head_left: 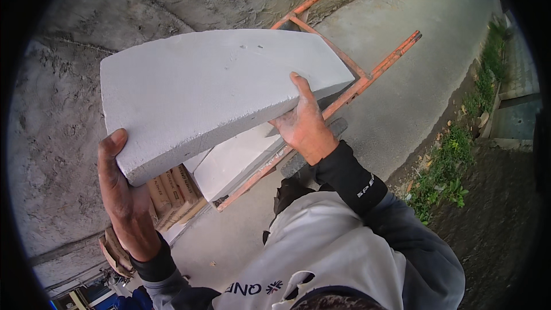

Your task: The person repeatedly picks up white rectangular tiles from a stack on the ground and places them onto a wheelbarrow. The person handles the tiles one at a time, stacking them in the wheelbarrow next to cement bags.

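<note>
Between my two hands is a large white lightweight concrete block (206, 83), held above an orange cart. My left hand (123, 195) grips its near left corner, thumb on the top edge and the other fingers mostly hidden. On the near long side, toward the right end, my right hand (304, 123) holds it with the thumb up on the top face and the fingers underneath. Below it, more white blocks (235, 163) lie on the orange metal cart (361, 83), whose two handles point to the upper right.
A rough grey cement wall (63, 97) runs along the left and back. Stacked brown paper sacks (172, 189) stand by the cart's left end. To the right are a concrete path (413, 103), green plants (450, 158) and dark soil (488, 212). Clutter sits at the lower left.
</note>
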Tool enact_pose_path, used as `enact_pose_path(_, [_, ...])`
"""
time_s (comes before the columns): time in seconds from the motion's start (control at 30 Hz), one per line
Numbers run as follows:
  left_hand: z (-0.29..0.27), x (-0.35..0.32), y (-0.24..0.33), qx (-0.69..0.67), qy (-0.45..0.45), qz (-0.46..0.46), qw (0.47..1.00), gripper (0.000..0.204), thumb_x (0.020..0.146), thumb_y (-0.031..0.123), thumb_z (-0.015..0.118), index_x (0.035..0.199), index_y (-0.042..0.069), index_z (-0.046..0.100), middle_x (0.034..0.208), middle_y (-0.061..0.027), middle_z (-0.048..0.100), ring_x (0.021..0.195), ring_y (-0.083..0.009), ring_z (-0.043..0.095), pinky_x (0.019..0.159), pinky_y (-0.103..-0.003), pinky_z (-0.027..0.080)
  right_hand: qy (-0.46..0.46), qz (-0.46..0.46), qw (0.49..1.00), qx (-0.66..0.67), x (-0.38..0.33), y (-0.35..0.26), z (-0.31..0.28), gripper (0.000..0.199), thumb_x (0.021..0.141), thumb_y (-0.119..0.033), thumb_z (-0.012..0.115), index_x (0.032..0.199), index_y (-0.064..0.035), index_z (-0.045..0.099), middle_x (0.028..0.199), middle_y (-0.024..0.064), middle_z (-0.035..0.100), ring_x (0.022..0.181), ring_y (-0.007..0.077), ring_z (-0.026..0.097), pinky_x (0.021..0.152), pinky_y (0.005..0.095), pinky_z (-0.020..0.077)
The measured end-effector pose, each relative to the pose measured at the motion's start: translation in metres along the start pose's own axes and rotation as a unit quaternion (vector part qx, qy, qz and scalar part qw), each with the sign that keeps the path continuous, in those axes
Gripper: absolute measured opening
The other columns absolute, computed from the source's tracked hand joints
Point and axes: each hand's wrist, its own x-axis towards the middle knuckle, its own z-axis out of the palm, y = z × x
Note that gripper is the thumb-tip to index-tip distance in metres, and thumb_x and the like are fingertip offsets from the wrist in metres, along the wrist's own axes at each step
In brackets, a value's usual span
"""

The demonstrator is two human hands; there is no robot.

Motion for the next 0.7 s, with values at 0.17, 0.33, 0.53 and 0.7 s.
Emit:
enact_pose_path(0.17, [0.058, -0.003, 0.016, 0.086, 0.038, -0.027, 0.995, 0.059, 0.090, 0.038, 0.068, 0.123, -0.010, 0.057, 0.118, -0.0231, 0.060, 0.111, -0.0297, 0.059, 0.099, -0.041, 0.045, -0.006, 0.099, 0.995, 0.004, 0.026, -0.028, -0.021, 0.066, 0.096, -0.044, 0.058, 0.148, -0.0100, 0.034, 0.147, 0.0130, 0.041, 0.137, 0.0302, 0.041, 0.115, 0.0528, 0.0326])
enact_pose_path(0.33, [0.108, 0.000, 0.011, 0.143, 0.011, -0.057, 0.988, 0.060, 0.081, 0.033, 0.069, 0.118, -0.012, 0.055, 0.105, -0.0252, 0.059, 0.097, -0.0304, 0.061, 0.086, -0.037, 0.048, 0.039, 0.198, 0.979, -0.028, 0.036, -0.056, -0.037, 0.073, 0.097, -0.049, 0.055, 0.150, -0.0067, 0.028, 0.145, 0.0192, 0.039, 0.135, 0.0372, 0.041, 0.113, 0.0554, 0.0363])
enact_pose_path(0.53, [0.152, -0.001, -0.012, 0.193, 0.040, -0.059, 0.979, 0.061, 0.077, 0.024, 0.073, 0.119, -0.015, 0.050, 0.102, -0.0218, 0.060, 0.091, -0.0263, 0.061, 0.085, -0.035, 0.048, 0.079, 0.312, 0.923, -0.210, 0.046, -0.073, -0.057, 0.084, 0.097, -0.057, 0.055, 0.150, -0.0005, 0.023, 0.136, 0.0299, 0.039, 0.122, 0.0445, 0.052, 0.096, 0.0570, 0.0529])
enact_pose_path(0.7, [0.153, 0.010, -0.046, 0.141, 0.045, -0.089, 0.985, 0.059, 0.075, 0.016, 0.075, 0.118, -0.016, 0.050, 0.103, -0.0189, 0.061, 0.090, -0.0240, 0.062, 0.085, -0.034, 0.049, -0.048, 0.320, 0.873, -0.364, 0.054, -0.091, -0.077, 0.078, 0.098, -0.058, 0.053, 0.144, 0.0023, 0.034, 0.115, 0.0281, 0.054, 0.097, 0.0421, 0.066, 0.083, 0.0501, 0.0591])
